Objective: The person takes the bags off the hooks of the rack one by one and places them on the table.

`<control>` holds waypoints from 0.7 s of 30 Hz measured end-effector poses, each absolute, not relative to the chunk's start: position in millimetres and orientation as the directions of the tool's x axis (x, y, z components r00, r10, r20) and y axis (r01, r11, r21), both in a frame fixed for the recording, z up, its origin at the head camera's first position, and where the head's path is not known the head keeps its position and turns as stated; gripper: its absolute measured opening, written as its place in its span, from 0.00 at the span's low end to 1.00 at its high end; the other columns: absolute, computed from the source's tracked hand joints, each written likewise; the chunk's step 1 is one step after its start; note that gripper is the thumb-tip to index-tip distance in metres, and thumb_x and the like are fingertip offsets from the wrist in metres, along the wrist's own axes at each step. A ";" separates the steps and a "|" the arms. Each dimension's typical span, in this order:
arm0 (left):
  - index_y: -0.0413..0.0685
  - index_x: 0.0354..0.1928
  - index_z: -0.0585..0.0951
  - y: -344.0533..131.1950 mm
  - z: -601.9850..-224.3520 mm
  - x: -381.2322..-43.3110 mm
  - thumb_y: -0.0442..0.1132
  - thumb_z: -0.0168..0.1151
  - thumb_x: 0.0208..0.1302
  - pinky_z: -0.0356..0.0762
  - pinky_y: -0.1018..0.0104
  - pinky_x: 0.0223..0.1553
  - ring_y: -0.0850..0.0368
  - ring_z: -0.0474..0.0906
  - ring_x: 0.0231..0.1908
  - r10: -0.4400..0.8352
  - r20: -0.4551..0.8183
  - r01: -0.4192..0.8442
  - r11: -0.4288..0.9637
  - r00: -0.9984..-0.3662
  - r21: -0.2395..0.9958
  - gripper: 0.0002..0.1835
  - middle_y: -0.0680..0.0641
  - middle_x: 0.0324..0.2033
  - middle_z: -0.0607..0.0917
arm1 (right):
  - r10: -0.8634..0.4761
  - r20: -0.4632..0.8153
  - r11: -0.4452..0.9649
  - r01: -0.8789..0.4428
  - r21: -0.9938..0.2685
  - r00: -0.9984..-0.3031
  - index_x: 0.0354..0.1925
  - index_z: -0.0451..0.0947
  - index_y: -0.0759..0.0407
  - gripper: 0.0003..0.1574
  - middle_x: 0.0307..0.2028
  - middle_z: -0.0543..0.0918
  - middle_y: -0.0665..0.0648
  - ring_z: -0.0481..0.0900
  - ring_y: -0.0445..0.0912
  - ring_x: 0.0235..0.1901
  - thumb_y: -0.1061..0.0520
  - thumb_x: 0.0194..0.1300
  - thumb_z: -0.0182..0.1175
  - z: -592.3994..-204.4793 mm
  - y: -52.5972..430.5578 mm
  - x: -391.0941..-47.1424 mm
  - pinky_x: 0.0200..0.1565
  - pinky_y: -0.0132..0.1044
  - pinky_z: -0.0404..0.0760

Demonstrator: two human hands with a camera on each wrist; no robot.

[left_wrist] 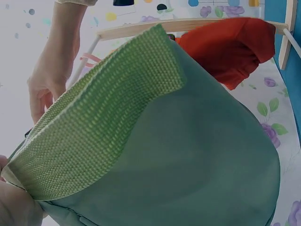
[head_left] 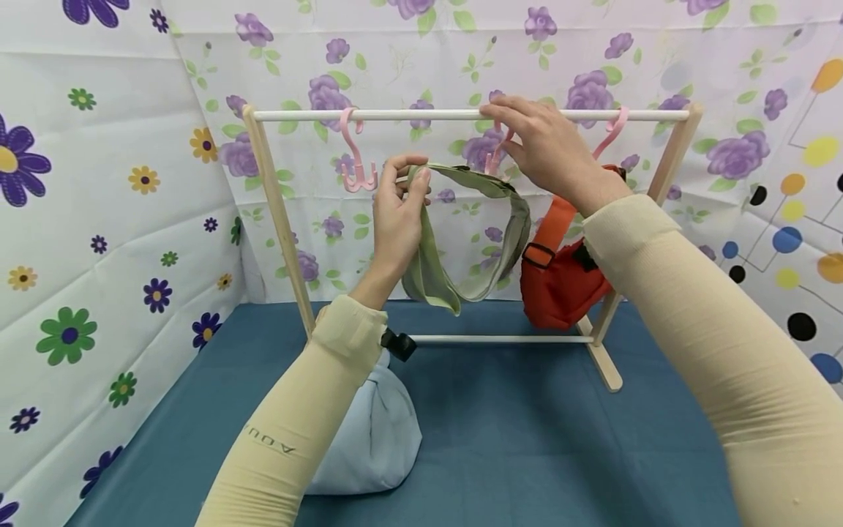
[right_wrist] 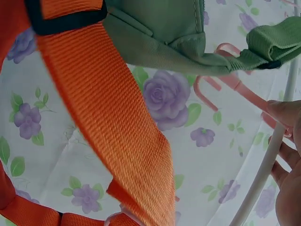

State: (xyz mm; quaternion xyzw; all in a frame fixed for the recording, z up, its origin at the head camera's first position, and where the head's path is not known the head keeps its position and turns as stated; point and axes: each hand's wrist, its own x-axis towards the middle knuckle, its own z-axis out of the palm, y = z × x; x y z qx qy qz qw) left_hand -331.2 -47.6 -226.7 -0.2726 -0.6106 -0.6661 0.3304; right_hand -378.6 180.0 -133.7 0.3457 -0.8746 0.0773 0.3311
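Note:
My left hand (head_left: 397, 219) pinches a green bag (left_wrist: 202, 146) at one end, near its webbing strap (left_wrist: 103, 127). In the head view the bag hangs as a loop from those fingers, just below the rack's rail (head_left: 421, 115). Its far end overlaps a pink hook (right_wrist: 249, 96) in the middle of the rail. My right hand (head_left: 546, 143) is up at the rail and holds that hook by its upper part, thumb on the stem and fingers behind the rail. An orange-red bag (head_left: 560, 289) hangs beside my right forearm, from another pink hook (head_left: 614, 132).
A third pink hook (head_left: 356, 161) hangs bare on the rail's left part. Below my left forearm, a light blue bag (head_left: 382, 432) lies on the blue cloth (head_left: 527, 454), with a black buckle (head_left: 399, 344) near it. Wooden posts (head_left: 279, 212) hold the rack; flowered sheets stand behind.

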 end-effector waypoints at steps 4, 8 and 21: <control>0.37 0.59 0.76 -52.1 -229.0 -330.0 0.36 0.55 0.80 0.77 0.65 0.43 0.58 0.77 0.37 -0.106 0.762 0.769 -0.062 -0.639 0.637 0.13 0.46 0.47 0.78 | -0.548 0.638 0.744 -0.664 0.076 -0.541 0.77 0.67 0.54 0.36 0.75 0.69 0.60 0.69 0.62 0.71 0.65 0.75 0.61 -135.4 182.9 -376.4 0.74 0.55 0.61; 0.36 0.59 0.76 -55.6 -232.1 -329.8 0.35 0.54 0.81 0.77 0.66 0.42 0.58 0.76 0.35 -0.101 0.753 0.760 -0.081 -0.650 0.645 0.13 0.47 0.43 0.78 | -0.533 0.656 0.736 -0.675 0.048 -0.535 0.78 0.66 0.53 0.36 0.75 0.68 0.59 0.67 0.60 0.73 0.64 0.76 0.61 -138.5 186.3 -372.6 0.76 0.53 0.58; 0.35 0.59 0.76 -65.6 -242.3 -326.6 0.35 0.55 0.80 0.78 0.64 0.41 0.57 0.76 0.33 -0.106 0.733 0.741 -0.099 -0.672 0.665 0.13 0.48 0.43 0.77 | -0.439 0.750 0.681 -0.728 -0.082 -0.495 0.75 0.71 0.52 0.34 0.72 0.72 0.56 0.66 0.53 0.74 0.62 0.75 0.63 -158.6 199.9 -354.7 0.75 0.50 0.60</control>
